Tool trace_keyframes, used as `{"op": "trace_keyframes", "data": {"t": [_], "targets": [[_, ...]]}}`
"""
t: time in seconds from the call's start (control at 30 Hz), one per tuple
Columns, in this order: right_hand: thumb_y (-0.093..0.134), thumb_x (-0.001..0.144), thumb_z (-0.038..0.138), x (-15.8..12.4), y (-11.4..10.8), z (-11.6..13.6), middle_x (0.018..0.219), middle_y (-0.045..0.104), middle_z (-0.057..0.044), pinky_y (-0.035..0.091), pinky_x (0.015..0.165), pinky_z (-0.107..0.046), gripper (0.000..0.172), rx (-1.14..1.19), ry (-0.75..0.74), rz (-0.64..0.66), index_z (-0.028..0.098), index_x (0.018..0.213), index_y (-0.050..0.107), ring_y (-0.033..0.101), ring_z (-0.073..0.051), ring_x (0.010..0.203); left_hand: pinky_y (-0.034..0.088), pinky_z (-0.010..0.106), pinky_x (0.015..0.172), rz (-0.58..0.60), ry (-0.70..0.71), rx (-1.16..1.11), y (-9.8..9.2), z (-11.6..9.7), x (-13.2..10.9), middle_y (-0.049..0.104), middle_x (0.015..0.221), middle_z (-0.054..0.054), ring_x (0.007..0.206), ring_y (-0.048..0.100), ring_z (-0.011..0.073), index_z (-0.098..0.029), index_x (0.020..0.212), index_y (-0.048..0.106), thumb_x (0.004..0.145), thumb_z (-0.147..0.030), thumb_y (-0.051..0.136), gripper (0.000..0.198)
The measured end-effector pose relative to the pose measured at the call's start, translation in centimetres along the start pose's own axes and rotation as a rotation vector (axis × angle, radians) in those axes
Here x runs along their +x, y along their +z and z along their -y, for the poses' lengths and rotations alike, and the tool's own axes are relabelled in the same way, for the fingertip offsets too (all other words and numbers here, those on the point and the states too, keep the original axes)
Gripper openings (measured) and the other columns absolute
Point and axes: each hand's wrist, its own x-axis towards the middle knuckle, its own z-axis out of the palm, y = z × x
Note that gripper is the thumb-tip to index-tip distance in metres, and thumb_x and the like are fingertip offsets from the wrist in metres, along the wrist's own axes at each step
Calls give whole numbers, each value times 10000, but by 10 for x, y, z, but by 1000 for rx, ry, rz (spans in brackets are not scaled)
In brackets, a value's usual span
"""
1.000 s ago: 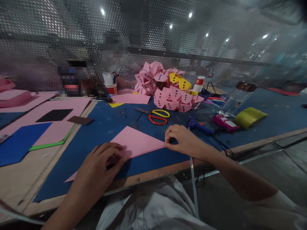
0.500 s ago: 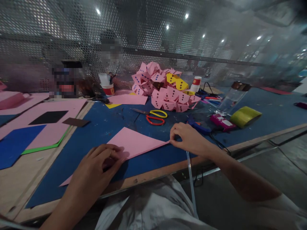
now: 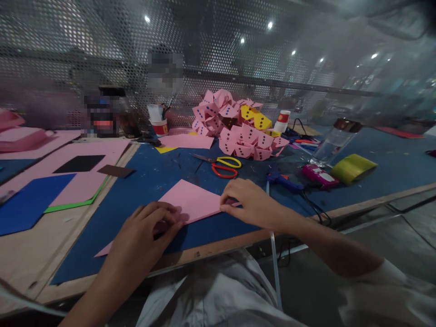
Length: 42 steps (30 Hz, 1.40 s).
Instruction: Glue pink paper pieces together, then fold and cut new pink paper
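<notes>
A folded pink paper triangle [image 3: 192,200] lies on the blue tabletop [image 3: 136,181], its long folded edge toward me. My left hand [image 3: 150,225] presses on its left part, fingers curled, with thumb and fingertips closed on the paper. A pink tip pokes out beyond the left wrist. My right hand [image 3: 247,204] pinches the folded edge right of the middle, and the right tip shows past the fingers. Scissors [image 3: 221,165] with one yellow and one red handle rest just behind the paper. A blue glue gun [image 3: 284,179] lies behind my right hand.
Folded pink and yellow pieces with dark dots [image 3: 238,120] are heaped at the back. A clear bottle [image 3: 332,143], a magenta object [image 3: 320,175] and a yellow-green roll [image 3: 354,169] stand right. Blue card [image 3: 37,200] and pink sheets [image 3: 116,152] lie left. A paper cup [image 3: 159,127] holds tools.
My right hand has slid left along the folded edge from the triangle's right tip. My left hand stays on the paper. The whole view has shifted slightly.
</notes>
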Motion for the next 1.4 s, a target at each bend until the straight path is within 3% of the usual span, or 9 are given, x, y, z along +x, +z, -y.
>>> {"op": "trace_keyframes", "data": {"t": [0.3,0.73,1.07,1.4], "targets": [[720,930,233,9,14,-5,960,681,-29,387,840,-329,64,-20,4,25,186,888,709,605,-190,939,491,497,921,-8,9,68,1,-16,0,722,1150,67,1074,629,319,-279,902,688,993,-525,558,293],[681,978,310,15,23,9,1011,670,-38,360,851,-345,130,-42,-51,34,193,923,684,579,-206,989,488,475,878,6,-14,221,13,-44,12,718,1150,66,1045,644,320,-248,835,613,944,-306,593,125],[664,924,264,19,29,24,974,660,-32,331,805,-348,60,-99,-11,-13,205,914,664,548,-206,924,504,485,889,27,-30,297,19,-58,18,726,1197,85,1103,642,342,-242,915,643,922,-281,609,53],[635,898,252,16,29,18,991,686,-41,329,803,-360,60,-137,31,-6,207,906,674,580,-220,960,501,480,879,42,-47,303,17,-59,18,726,1211,73,1098,647,335,-248,858,613,863,-238,614,12]]}}
